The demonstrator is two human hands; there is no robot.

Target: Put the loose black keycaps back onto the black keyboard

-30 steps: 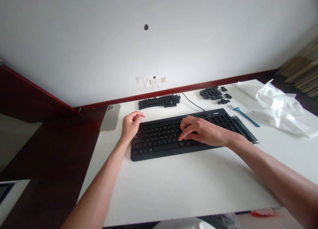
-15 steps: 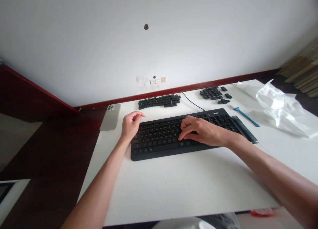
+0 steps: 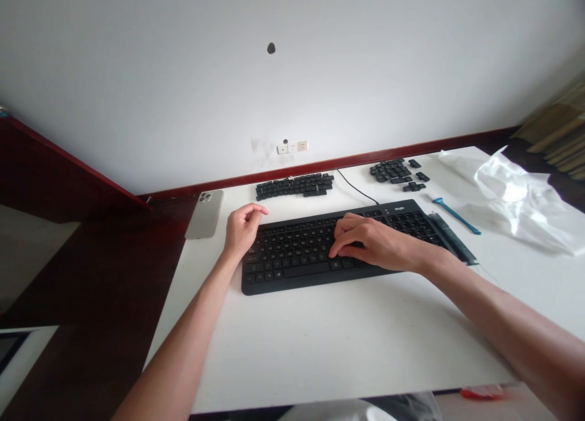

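Note:
A black keyboard (image 3: 292,256) lies on the white table (image 3: 329,342). My left hand (image 3: 241,229) rests at the keyboard's left end, fingers loosely curled, thumb and forefinger nearly touching, with nothing visible in them. My right hand (image 3: 372,241) lies on the middle keys, fingers bent together and fingertips pressing down near the lower rows; whether they pinch a key is hidden.
Two groups of loose black keycaps lie at the back, one (image 3: 293,185) in the middle and one (image 3: 397,172) to the right. A phone (image 3: 203,214) lies face down at the table's left edge. A blue tool (image 3: 456,215), a black strip (image 3: 450,238) and clear plastic wrap (image 3: 516,195) sit right.

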